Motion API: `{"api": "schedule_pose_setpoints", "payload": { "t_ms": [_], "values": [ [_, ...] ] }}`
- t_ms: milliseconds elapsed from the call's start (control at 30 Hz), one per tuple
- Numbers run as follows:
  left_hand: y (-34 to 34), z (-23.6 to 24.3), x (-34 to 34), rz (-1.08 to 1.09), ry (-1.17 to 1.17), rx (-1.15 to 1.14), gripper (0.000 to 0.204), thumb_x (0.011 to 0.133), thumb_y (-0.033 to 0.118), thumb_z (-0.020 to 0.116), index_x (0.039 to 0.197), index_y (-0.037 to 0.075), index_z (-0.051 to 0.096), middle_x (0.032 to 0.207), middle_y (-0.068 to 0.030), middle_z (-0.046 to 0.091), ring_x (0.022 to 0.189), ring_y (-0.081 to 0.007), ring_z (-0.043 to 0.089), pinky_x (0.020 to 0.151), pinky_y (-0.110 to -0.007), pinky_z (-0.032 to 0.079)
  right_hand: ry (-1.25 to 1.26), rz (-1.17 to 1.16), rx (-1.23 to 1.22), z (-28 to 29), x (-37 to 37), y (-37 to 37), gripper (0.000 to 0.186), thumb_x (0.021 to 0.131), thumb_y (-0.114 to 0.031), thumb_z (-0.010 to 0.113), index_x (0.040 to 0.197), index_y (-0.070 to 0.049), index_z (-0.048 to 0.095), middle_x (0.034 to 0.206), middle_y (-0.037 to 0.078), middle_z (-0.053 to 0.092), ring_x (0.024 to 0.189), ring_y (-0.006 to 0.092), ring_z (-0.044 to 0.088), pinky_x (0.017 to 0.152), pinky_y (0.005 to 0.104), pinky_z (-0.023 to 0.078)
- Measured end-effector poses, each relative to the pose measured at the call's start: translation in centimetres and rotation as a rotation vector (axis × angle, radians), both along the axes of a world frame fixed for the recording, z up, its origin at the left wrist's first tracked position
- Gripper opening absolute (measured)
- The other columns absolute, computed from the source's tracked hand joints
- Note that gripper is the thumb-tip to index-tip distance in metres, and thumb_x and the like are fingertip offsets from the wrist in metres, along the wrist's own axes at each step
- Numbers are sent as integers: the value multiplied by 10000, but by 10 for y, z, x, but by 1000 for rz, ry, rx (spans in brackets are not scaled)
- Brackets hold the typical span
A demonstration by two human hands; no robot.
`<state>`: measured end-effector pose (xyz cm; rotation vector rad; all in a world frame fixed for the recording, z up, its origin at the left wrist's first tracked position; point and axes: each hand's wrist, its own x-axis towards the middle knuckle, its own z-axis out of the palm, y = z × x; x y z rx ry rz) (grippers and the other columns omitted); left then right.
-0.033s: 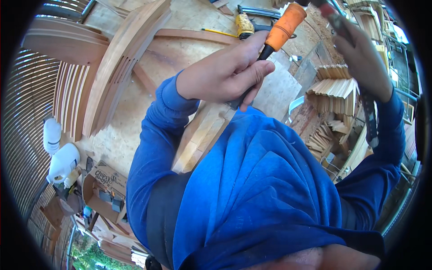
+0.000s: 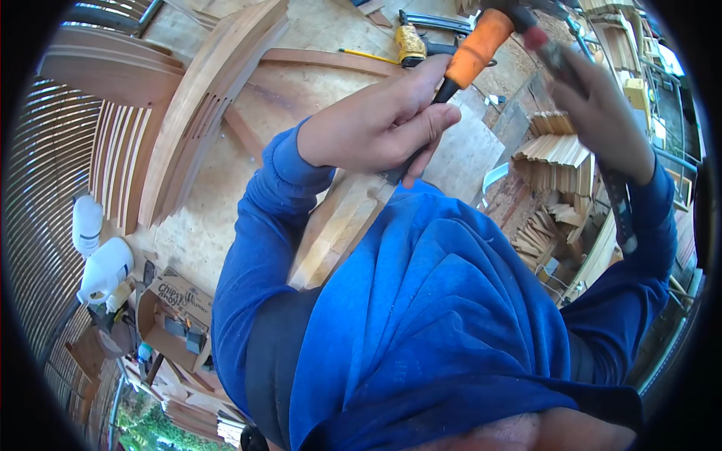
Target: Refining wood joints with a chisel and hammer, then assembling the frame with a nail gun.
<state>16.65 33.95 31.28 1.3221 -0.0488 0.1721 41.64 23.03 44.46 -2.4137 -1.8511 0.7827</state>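
Note:
My left hand [image 2: 376, 134] is closed on a chisel with an orange handle [image 2: 478, 46] and dark shank. Its blade end meets a pale wooden workpiece [image 2: 325, 240] lying slanted beside my body, the tip partly hidden by my fingers. My right hand [image 2: 602, 116] grips a hammer [image 2: 619, 210] with a dark handle and red band, its blurred head at the top of the chisel handle. A yellow nail gun [image 2: 411, 43] lies on the plywood worktop [image 2: 188, 240] beyond my left hand, beside a yellow pencil [image 2: 367, 55].
Curved wooden pieces [image 2: 199, 120] are stacked on the left. White jugs [image 2: 105, 270] and a cardboard box [image 2: 165, 331] sit at lower left. Piles of short wood pieces [image 2: 553, 161] are at right, near a metal sheet [image 2: 474, 143].
The hammer in my right hand has moved down a little, its head closer onto the chisel's top. My left hand and chisel have shifted very slightly rightward and down.

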Motion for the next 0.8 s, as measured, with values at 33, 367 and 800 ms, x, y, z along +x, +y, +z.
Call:
{"api": "schedule_pose_setpoints", "payload": {
  "t_ms": [33,367,800],
  "values": [
    [1,1,-1,13,2,2,391,1069,184,377,1372,-26,247,556,-27,587,481,-113,606,475,-242,450,52,-12,-68,-1,3,-1,420,951,-149,577,1325,29,508,823,16,523,736,114,466,673,279,415],
    [-1,7,-3,3,66,-21,165,1062,147,384,1167,28,339,544,-42,585,452,-119,595,439,-250,438,102,16,48,-5,7,-10,380,955,-118,570,1305,22,524,762,-9,500,682,77,452,586,256,378],
    [-3,0,-5,46,12,2,590,1069,177,417,1541,0,110,596,-15,558,484,-78,571,443,-212,429,149,-301,141,7,17,8,419,971,-174,594,1355,-25,515,668,-92,474,464,-4,371,401,180,281]
  ]
}}
